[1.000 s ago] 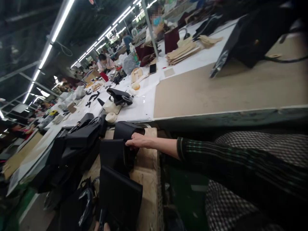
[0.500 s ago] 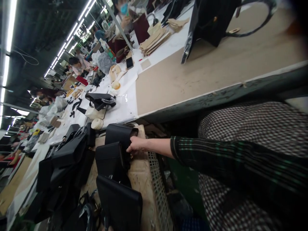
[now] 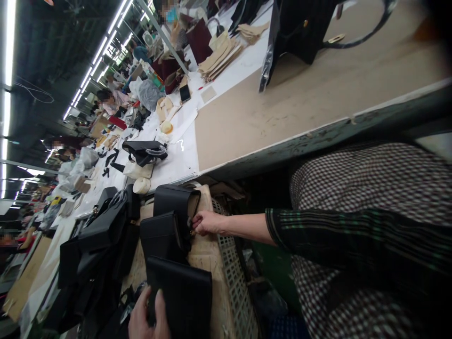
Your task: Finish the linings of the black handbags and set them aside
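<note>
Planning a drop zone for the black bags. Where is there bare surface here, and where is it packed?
Free: the tan board, bare between the white sheet and the standing black bag. Crowded: the row of black bags by the crate, where the right hand and left hand work; the far bench is cluttered.

Three bags stand in a row below the tabletop (image 3: 282,108) edge: far bag (image 3: 174,200) at 12 o'clock, middle bag (image 3: 160,235) behind it, near bag (image 3: 180,294) at 6. More bags (image 3: 95,254) lie at 9 o'clock. One handbag (image 3: 303,28) stands on the tabletop at 1.
</note>
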A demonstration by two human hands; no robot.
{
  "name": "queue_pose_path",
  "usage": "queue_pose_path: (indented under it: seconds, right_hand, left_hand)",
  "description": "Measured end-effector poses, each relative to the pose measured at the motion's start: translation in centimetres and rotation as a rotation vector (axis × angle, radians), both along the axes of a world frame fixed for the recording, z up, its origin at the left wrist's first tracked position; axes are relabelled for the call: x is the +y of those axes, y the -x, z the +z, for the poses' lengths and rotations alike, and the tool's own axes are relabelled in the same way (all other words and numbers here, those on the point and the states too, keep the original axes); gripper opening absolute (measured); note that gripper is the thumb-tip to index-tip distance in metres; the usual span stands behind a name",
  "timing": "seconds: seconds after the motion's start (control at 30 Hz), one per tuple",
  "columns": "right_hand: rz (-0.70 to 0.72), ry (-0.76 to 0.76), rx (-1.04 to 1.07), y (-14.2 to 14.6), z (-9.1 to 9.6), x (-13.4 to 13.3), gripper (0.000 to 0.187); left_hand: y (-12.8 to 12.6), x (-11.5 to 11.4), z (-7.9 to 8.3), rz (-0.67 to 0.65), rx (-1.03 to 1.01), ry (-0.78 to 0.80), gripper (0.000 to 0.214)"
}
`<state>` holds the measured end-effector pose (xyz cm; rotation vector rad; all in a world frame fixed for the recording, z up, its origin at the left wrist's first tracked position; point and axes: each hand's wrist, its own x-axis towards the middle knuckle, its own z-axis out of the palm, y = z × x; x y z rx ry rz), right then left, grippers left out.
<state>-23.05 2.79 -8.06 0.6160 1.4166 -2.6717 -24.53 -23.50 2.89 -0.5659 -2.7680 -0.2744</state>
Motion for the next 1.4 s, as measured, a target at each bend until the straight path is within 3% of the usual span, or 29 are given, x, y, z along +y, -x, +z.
queue_pose_path:
  seconds: [0.07, 0.13, 0.27, 0.5, 0.67, 0.77, 0.87, 0.93, 1.0, 1.07, 1.17, 1.23, 1.3, 1.4]
  right_hand:
    - [0.052, -0.027, -0.004, -0.4, -0.1, -0.4, 0.024]
    - [0.125, -0.062, 0.005, -0.7, -0.2, -0.9, 0.018]
    - [0.234, -0.198, 0.024, -1.2, -0.1, -1.4, 0.020]
    - [0.264, -0.423, 0.016, -1.7, 0.4, -1.0, 0.033]
    - [0.230, -0.447, 0.021, -2.2, 0.8, -0.5, 0.033]
    - [0.157, -0.423, 0.030, -2.2, 0.7, 0.3, 0.044]
    - [0.129, -0.350, 0.093, -2.0, 0.8, 1.1, 0.061]
    - [0.136, -0.312, 0.151, -1.8, 1.1, 1.6, 0.067]
    - [0.128, -0.255, 0.218, -1.5, 1.6, 2.0, 0.069]
    - [0.092, -0.105, 0.298, -1.0, 2.3, 2.0, 0.068]
    - [0.035, 0.164, 0.369, 0.2, 3.3, 1.3, 0.059]
    - [0.014, 0.237, 0.339, 1.3, 3.7, 0.2, 0.050]
    - [-0.036, 0.251, 0.273, 2.5, 3.9, -1.1, 0.045]
    - [-0.100, 0.221, 0.188, 4.4, 3.5, -2.5, 0.046]
  left_hand:
    - [1.1, 3.5, -0.6, -0.182, -0.012, 0.009, 0.040]
    - [2.1, 7.1, -1.0, -0.265, 0.055, 0.126, 0.038]
    - [3.1, 11.3, -1.9, -0.153, 0.131, 0.500, 0.042]
    - [3.3, 11.1, -3.2, -0.021, 0.067, 0.609, 0.056]
    - [4.2, 10.1, -2.3, 0.035, -0.015, 0.531, 0.046]
    - [4.4, 9.5, -1.4, 0.024, -0.066, 0.417, 0.044]
    - [3.9, 7.7, -0.4, -0.041, -0.177, 0.244, 0.039]
    - [3.2, 5.2, 0.2, -0.042, -0.222, 0.107, 0.041]
    - [2.1, 1.5, 0.6, 0.072, -0.185, -0.016, 0.048]
    - [0.6, -3.0, 0.4, 0.276, -0.118, -0.110, 0.060]
    - [-2.2, -9.2, -1.4, 0.563, -0.117, -0.233, 0.079]
    - [-4.0, -12.1, -3.0, 0.671, -0.196, -0.324, 0.082]
    - [-5.2, -13.4, -4.5, 0.713, -0.267, -0.409, 0.079]
    - [-5.8, -12.5, -5.8, 0.669, -0.301, -0.504, 0.068]
